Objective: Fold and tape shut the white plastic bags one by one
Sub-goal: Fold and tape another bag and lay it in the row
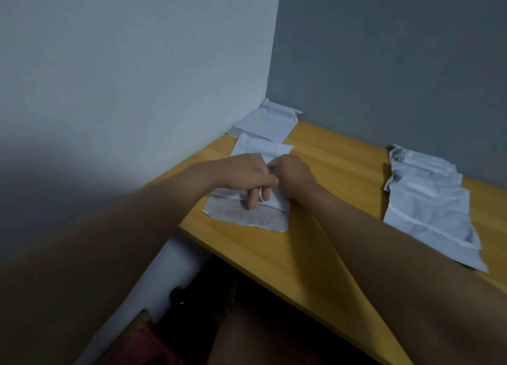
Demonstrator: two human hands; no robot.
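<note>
Both hands (270,178) on white bag (247,216)

White bags (428,200) lie on a yellow wood-grain table (334,167); the near bag's (247,216) flap looks grey, perhaps shadow; walls (397,62) are blue-grey.

Both hands meet over a bag (247,216) lying flat on the table (323,172). The left hand (247,172) and right hand (295,174) touch each other above its middle, and the left fingers (253,198) reach down onto its surface. The bag's nearer part extends before the fingers toward the table edge; its farther part shows behind the hands. Behind that, in the wall corner, lies another bag (267,120). Well to the right of the fingers, a row of overlapping bags (428,197) runs along the table.
</note>
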